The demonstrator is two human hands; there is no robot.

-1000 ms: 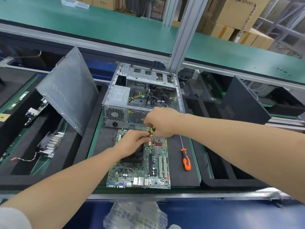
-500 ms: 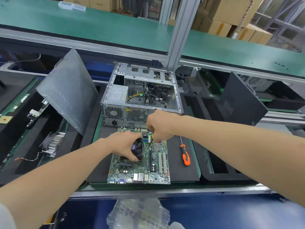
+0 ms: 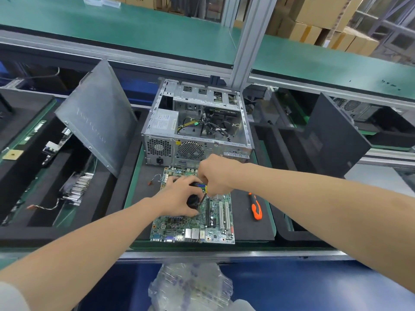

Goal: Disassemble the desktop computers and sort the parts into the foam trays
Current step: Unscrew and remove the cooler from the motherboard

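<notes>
Your left hand (image 3: 178, 196) is clamped over the black CPU cooler (image 3: 193, 202), fingers curled across its top and thumb hooked round the near edge. The cooler sits on the far-left part of the green motherboard (image 3: 221, 221), so the part you are working on lies right under that palm, and only its dark right side shows past your fingers.

Your right hand (image 3: 214, 176) is closed in a fist round a small screwdriver (image 3: 204, 191). Its yellow-and-black handle peeks out below the knuckles, and the shaft slants down toward the board just beside the cooler's right side. Whether the tip sits in a screw is hidden. The two hands are almost touching.

The motherboard lies flat on the black foam pad (image 3: 244, 230), port side toward you and far edge close to the back of the open computer case (image 3: 157, 149). Inside the case you can see the power supply (image 3: 165, 122) and loose cables (image 3: 208, 126). An orange-handled screwdriver (image 3: 256, 209) lies on the pad to the right of the board, apart from it.

To the left, a grey side panel (image 3: 98, 115) leans tilted over a foam tray (image 3: 13, 230) holding a finned heatsink (image 3: 77, 187).
</notes>
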